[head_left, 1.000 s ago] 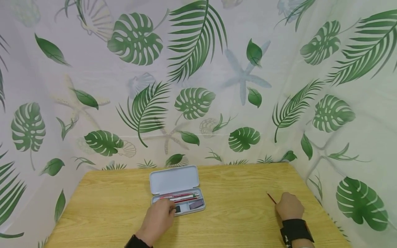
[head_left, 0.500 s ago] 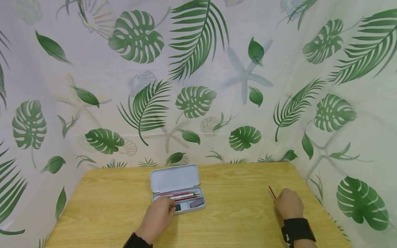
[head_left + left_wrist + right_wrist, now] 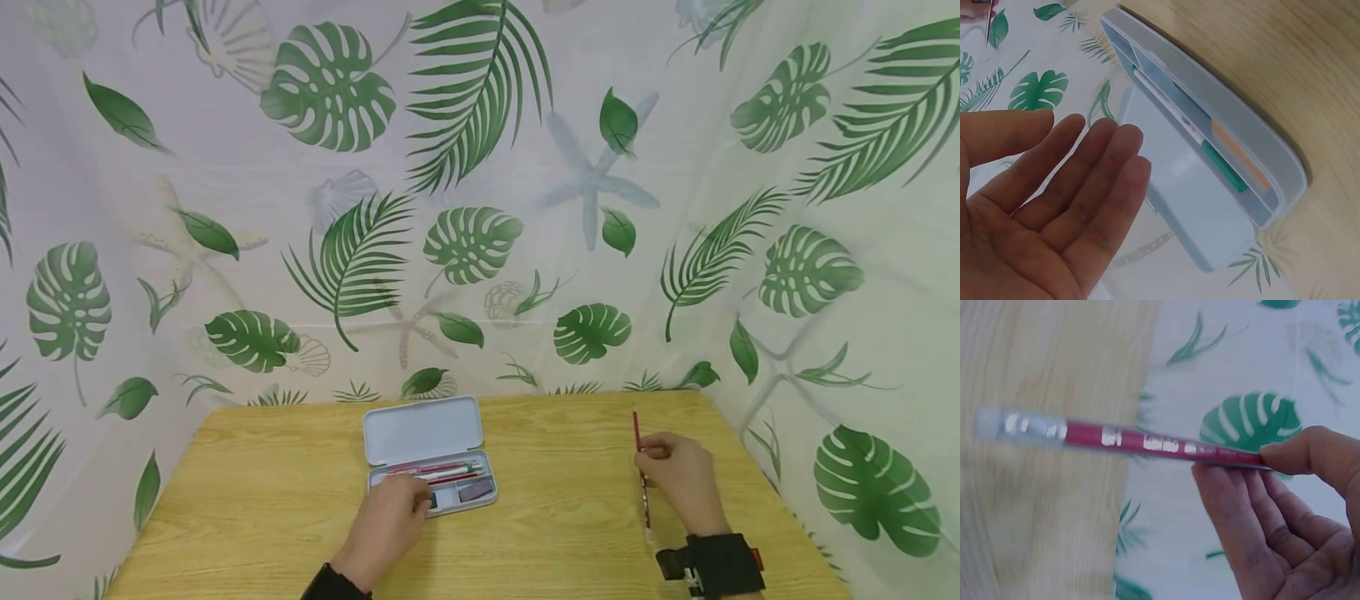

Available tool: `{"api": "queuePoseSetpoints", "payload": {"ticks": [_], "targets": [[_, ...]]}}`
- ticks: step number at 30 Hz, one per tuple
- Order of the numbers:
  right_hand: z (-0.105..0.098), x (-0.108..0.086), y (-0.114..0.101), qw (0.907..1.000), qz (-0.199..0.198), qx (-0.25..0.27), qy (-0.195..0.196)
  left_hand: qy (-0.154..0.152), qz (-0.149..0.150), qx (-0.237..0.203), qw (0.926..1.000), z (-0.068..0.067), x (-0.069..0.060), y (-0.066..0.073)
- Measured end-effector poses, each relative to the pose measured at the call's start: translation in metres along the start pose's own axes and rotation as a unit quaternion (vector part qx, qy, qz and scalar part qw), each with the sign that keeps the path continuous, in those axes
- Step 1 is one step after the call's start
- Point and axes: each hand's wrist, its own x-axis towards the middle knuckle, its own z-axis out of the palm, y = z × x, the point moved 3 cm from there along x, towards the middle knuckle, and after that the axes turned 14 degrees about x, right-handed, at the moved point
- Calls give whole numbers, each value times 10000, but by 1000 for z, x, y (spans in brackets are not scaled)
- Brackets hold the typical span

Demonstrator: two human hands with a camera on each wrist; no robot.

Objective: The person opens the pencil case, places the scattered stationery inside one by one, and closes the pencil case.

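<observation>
A red pencil (image 3: 636, 427) with a metal ferrule and white eraser is pinched between the thumb and fingers of my right hand (image 3: 681, 477). It stands near upright in the head view, eraser end toward me; in the right wrist view the pencil (image 3: 1132, 440) points its eraser left. My left hand (image 3: 384, 523) lies at the front left of a pale blue pencil case (image 3: 423, 432), hiding part of it. Its fingers are relaxed and hold nothing in the left wrist view. Inside the case lie several pens and pencils (image 3: 453, 472) and a purple block (image 3: 476, 490).
The case's lid is raised at the back. A wood-grain table (image 3: 555, 500) runs beneath both hands. A leaf-printed sheet (image 3: 480, 350) hangs behind and along both sides. In the left wrist view, a white and green pen (image 3: 1163, 101) and an orange item (image 3: 1238, 153) show in the case.
My right hand has lifted and turned the red pencil, moving slightly left and away from me, so its eraser end now points toward me. My left hand has barely moved.
</observation>
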Motion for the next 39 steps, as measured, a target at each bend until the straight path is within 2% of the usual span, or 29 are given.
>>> {"api": "queuePoseSetpoints", "payload": {"ticks": [4, 7, 9, 12, 15, 18, 21, 27, 35, 39], "targets": [[25, -13, -15, 9959, 25, 888, -180, 42, 187, -78, 9998, 0, -1, 9], [48, -26, -25, 9861, 71, 1638, -259, 139, 307, -68, 9994, -2, -1, 15], [63, -36, -29, 9746, 150, 2217, -292, 178, 355, -96, 9992, -3, -1, 20], [87, -50, -35, 9505, 326, 3067, -379, 152, 397, -254, 9988, -5, -2, 27], [108, -63, -40, 9282, 432, 3671, -425, 64, 479, -397, 9980, -7, -5, 36], [127, -73, -40, 9169, 440, 3939, -474, -29, 639, -452, 9969, -10, -7, 46], [142, -82, -39, 9094, 488, 4103, -484, -116, 756, -484, 9959, -12, -10, 55], [157, -94, -41, 8959, 460, 4394, -469, -311, 722, -629, 9949, -8, -14, 65], [162, -100, -42, 8858, 403, 4605, -409, -192, 809, -735, 9938, -3, -15, 66], [163, -102, -42, 8848, 435, 4622, -416, -51, 823, -814, 9933, -2, -15, 64]]}}
